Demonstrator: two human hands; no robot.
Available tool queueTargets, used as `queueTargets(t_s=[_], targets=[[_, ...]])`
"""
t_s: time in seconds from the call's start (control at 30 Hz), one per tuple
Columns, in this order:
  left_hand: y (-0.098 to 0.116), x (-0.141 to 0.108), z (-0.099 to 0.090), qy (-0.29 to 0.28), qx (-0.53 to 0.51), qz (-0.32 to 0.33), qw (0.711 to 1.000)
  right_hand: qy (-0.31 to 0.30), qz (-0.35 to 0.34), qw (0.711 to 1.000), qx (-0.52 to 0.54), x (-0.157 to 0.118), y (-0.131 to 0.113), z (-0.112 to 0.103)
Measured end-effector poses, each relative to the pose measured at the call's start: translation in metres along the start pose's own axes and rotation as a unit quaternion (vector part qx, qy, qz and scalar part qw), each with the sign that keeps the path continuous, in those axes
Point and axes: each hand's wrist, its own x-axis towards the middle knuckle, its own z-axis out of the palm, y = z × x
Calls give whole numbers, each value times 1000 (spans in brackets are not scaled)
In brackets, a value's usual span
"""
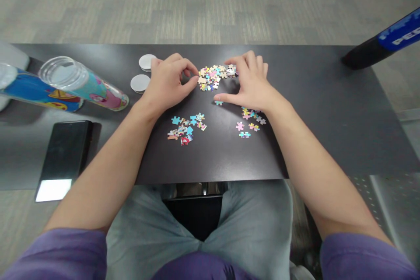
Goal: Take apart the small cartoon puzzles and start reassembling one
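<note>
A heap of small colourful puzzle pieces (210,76) lies on the dark table between my hands. My left hand (173,78) is at the heap's left edge, thumb and forefinger close together; whether a piece is between them is too small to tell. My right hand (249,78) has its fingers spread over the heap's right end, its thumb touching a single teal piece (218,103). Nearer me lie two loose groups: a left group with blue, white and red pieces (186,129), and a right group with pink and yellow pieces (249,122), partly hidden by my right wrist.
Two white discs (140,83) lie left of my left hand. Farther left are a clear-topped tube (95,87), a blue tube (49,92) and a black phone (64,148). A dark blue cylinder (387,39) stands at the table's right end (328,109).
</note>
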Motion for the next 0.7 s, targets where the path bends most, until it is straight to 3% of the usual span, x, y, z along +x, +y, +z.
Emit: queueTargets(t_s=[0.1, 0.23, 0.37, 0.53, 0.7], targets=[[0, -1, 4, -20, 9, 6, 1000, -10, 8, 1000, 0, 1, 0, 5], [-1, -2, 2, -43, 6, 25, 999, 1, 14, 1000, -6, -2, 19, 4], [-1, -4, -1, -70, -3, 35, 997, -30, 5, 999, -27, -6, 41, -5], [0, -4, -2, -84, -8, 38, 996, -70, 17, 997, -16, -13, 51, -21], [1, -2, -5, -104, -8, 23, 994, -30, 8, 999, 18, -11, 58, -22]])
